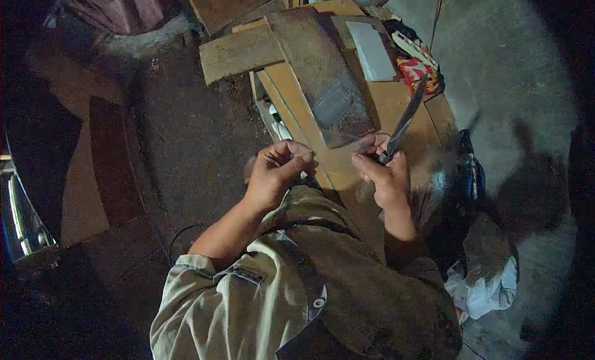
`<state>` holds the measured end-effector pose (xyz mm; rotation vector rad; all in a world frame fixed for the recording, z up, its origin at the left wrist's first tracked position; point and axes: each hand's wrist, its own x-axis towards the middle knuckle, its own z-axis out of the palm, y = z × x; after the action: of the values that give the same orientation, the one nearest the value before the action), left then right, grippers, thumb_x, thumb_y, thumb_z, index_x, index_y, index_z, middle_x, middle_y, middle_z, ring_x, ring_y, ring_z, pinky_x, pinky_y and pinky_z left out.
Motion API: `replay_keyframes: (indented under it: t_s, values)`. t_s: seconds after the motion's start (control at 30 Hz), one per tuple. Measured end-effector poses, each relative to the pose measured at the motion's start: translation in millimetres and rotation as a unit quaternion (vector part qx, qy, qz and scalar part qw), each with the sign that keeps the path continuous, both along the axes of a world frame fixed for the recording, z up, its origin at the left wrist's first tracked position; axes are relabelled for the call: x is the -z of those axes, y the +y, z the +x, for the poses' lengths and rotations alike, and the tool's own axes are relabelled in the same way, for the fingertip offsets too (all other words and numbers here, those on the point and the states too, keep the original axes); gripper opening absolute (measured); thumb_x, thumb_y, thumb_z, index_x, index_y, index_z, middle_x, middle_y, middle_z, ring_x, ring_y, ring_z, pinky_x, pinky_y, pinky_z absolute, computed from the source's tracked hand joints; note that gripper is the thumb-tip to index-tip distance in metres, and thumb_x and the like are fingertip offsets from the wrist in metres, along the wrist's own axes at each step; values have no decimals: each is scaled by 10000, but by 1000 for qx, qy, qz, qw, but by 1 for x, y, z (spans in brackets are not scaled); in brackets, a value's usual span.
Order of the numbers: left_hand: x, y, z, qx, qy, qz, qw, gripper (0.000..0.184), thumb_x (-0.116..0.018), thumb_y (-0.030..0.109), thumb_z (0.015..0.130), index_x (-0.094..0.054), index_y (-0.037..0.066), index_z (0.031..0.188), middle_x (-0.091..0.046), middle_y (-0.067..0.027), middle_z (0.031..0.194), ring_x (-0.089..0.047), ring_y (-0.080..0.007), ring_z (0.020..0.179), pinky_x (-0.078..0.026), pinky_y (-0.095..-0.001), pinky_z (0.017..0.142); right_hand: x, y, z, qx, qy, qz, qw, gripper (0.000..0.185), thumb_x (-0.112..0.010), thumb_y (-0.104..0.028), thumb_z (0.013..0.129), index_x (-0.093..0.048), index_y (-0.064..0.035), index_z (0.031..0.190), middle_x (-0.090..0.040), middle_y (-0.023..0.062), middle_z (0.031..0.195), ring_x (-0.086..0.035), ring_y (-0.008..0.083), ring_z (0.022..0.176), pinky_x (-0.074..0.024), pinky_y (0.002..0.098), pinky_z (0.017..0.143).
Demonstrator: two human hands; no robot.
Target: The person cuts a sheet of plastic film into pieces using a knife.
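My right hand (389, 177) is closed around the dark handle of a knife (409, 115), whose long blade points up and to the right. To its left, my left hand (277, 173) is held in a pinch, thumb against the fingertips. Whatever those fingertips hold, if anything, is too small to make out. Both hands are above the near end of a wooden bench (406, 112). Just beyond them lies a worn dark board (310, 62) with a grey rectangular patch (333, 105) near its close end.
A white slab (372, 50) lies right of the board, beside a red and yellow patterned bundle (418, 74). Under the bench top, an open compartment (268, 112) shows pale items. Crumpled white plastic (493, 292) sits on the floor at lower right.
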<state>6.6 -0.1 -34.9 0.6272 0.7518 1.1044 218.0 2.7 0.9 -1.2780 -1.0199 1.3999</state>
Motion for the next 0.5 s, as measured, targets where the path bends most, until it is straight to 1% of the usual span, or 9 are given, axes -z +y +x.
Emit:
replay_keyframes:
  t_s: [0.07, 0.1, 0.17, 0.3, 0.37, 0.47, 0.5]
  values:
    - [-4, 1, 0, -5, 37, -8, 999, 57, -626, 65, 844, -615, 15, 867, -653, -71, 800, -616, -142, 703, -505, -296, 695, 0, 0, 0, -15, -2, 14, 1000, 318, -740, -114, 718, -567, -32, 973, -591, 7, 810, -509, 54, 661, -406, 196, 562]
    - [-4, 1, 0, -5, 37, -7, 999, 57, -626, 65, 844, -615, 15, 867, -653, -71, 800, -616, -142, 703, -505, -296, 695, -1, 0, -2, -15, -3, 14, 1000, 318, -740, -114, 718, -567, -32, 973, -591, 7, 810, -509, 54, 661, -406, 196, 562]
    - [-4, 2, -1, -6, 44, 15, 999, 102, -630, 108, 864, -619, 12, 897, -647, -53, 789, -607, -124, 726, -495, -278, 688, -6, -3, -7, 12, -20, -2, 1000, 266, -710, -62, 716, -551, -21, 925, -563, 12, 737, -464, 63, 552, -366, 218, 501]
    - [-2, 1, -2, -9, 34, 36, 999, 113, -626, 118, 867, -620, 9, 897, -650, -58, 790, -609, -127, 727, -498, -280, 689, -1, -6, -6, 13, -15, -4, 1000, 239, -710, -60, 725, -557, -21, 904, -568, 12, 739, -463, 62, 551, -367, 218, 504]
    - [-4, 1, -3, -8, 5, 7, 1000, 112, -623, 112, 868, -623, 7, 907, -652, -64, 808, -611, -132, 736, -500, -283, 695, -2, -5, -5, 1, -32, 11, 999, 212, -701, -50, 743, -559, -20, 898, -569, 11, 737, -466, 60, 558, -371, 217, 506]
    - [-1, 0, -6, -7, 29, 38, 999, 112, -623, 104, 866, -623, 6, 918, -653, -69, 831, -614, -139, 747, -500, -286, 699, -2, -4, -4, -5, -30, 22, 999, 205, -698, -45, 747, -560, -31, 899, -570, 8, 740, -472, 60, 566, -372, 220, 508]
    - [-7, 1, -7, -3, 19, 35, 999, 109, -622, 100, 866, -625, 5, 919, -651, -68, 836, -613, -136, 753, -500, -286, 698, -1, -4, -4, -5, -30, 21, 999, 205, -698, -45, 747, -560, -31, 899, -570, 8, 740, -472, 60, 566, -372, 220, 508]
